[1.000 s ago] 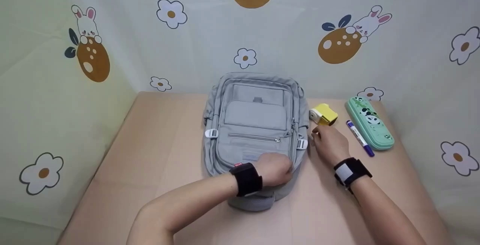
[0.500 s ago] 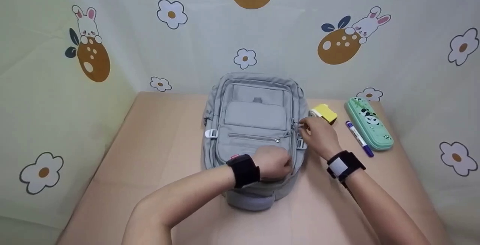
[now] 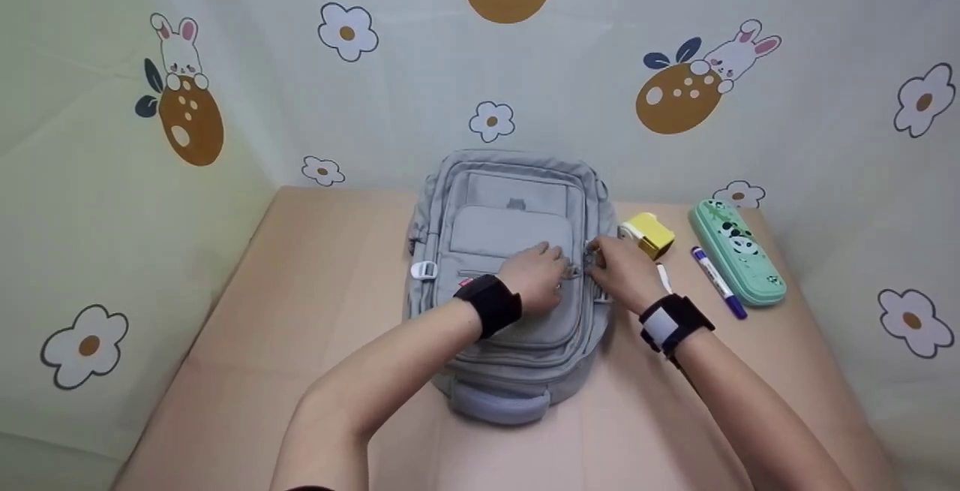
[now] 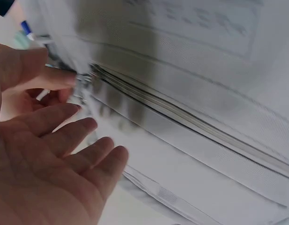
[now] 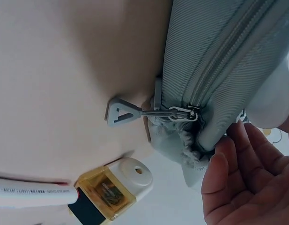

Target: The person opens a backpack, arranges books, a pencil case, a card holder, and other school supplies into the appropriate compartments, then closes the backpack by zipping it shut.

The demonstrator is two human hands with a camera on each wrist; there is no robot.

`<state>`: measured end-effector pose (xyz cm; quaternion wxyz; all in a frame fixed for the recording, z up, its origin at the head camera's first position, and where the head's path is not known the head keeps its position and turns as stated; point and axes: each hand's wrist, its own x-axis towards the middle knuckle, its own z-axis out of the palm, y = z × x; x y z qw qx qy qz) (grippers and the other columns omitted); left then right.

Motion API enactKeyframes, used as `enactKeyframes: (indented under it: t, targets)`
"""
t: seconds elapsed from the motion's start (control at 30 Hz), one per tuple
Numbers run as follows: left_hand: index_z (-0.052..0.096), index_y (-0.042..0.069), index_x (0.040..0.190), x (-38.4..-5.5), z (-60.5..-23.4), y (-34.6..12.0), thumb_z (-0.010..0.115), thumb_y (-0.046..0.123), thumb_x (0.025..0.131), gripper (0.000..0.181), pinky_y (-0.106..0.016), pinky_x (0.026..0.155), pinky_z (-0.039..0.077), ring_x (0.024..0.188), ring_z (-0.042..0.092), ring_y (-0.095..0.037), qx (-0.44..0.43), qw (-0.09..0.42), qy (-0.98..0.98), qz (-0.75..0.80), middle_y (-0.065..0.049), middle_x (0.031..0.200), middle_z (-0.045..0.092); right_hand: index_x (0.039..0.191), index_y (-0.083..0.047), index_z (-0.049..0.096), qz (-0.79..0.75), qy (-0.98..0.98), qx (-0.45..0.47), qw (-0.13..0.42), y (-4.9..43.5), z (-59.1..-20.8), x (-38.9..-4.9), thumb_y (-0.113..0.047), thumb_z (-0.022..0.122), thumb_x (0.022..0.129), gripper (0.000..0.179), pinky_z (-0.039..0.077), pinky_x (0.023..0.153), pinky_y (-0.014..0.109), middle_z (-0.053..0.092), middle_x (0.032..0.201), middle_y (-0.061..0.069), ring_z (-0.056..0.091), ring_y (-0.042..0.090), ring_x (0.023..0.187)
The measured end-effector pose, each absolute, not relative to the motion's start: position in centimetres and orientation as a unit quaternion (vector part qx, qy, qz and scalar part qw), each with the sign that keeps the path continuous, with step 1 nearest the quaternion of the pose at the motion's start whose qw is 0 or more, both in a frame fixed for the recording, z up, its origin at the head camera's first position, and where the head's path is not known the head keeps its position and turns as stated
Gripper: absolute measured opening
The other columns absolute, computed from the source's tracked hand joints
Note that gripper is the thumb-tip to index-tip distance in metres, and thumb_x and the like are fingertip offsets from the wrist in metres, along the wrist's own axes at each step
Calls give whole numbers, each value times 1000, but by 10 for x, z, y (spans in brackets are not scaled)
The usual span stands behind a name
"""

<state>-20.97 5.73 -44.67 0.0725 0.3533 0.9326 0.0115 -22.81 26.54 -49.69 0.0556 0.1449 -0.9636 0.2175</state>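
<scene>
A grey backpack point(image 3: 510, 232) lies on its back on the table, its front pockets facing up. My left hand point(image 3: 534, 277) hovers over the front pocket, fingers loosely spread and holding nothing. In the left wrist view its palm shows beside a zip point(image 4: 191, 117) on the pocket. At the backpack's right edge, my right hand point(image 3: 622, 269) pinches a metal zip pull point(image 4: 82, 79) between its fingertips. The right wrist view shows those fingers point(image 5: 228, 150) curled behind the fabric edge, the grip itself hidden. Another zip there carries a grey triangular pull tab point(image 5: 122, 112).
Right of the backpack are a yellow-and-white pencil sharpener point(image 3: 651, 234), a printed white stick point(image 5: 34, 192) and a purple-capped marker point(image 3: 718, 282). A green panda pencil case point(image 3: 739, 251) lies at the far right. Patterned cloth walls point(image 3: 405, 78) enclose the table point(image 3: 300, 281).
My left hand has moved up from the lower pocket edge, its fist loosening. My right hand has moved left from beside the backpack onto the zip pull.
</scene>
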Motion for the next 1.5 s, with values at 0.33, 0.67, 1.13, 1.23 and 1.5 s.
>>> enactKeyframes:
  t: [0.33,0.67,1.13,1.23,1.5]
  targets:
    - [44,4,153,-223,-458,52,62,27,97,63,-35,119,29,148,34,-29,335,101,936,18,-15,161,37,102,3,71,204,-966,144,73,268,-489,-229,-1,66,89,14,53,79,50,68,95,17,66,35,88]
    - [48,5,150,-222,-459,51,61,25,97,59,-34,116,34,145,39,-28,337,91,937,14,-13,158,42,106,3,65,196,-967,143,76,262,-488,-229,-2,61,93,15,53,84,51,64,103,20,63,37,96]
    - [48,3,150,-222,-460,54,62,28,97,60,-35,118,32,146,37,-31,341,90,935,21,-16,158,41,98,0,63,170,-970,158,76,261,-492,-233,3,59,91,8,52,76,51,66,92,17,65,37,86]
    - [46,4,152,-220,-460,55,63,26,97,61,-34,117,32,147,37,-29,346,83,934,21,-14,159,41,98,0,65,163,-971,158,81,261,-491,-232,1,62,92,7,53,75,50,66,92,16,66,36,84]
    - [40,5,156,-214,-458,60,61,18,97,63,-34,117,32,149,33,-27,390,96,915,32,-12,161,37,97,0,68,147,-966,173,127,266,-496,-228,-4,67,95,4,53,75,50,63,94,16,65,35,86]
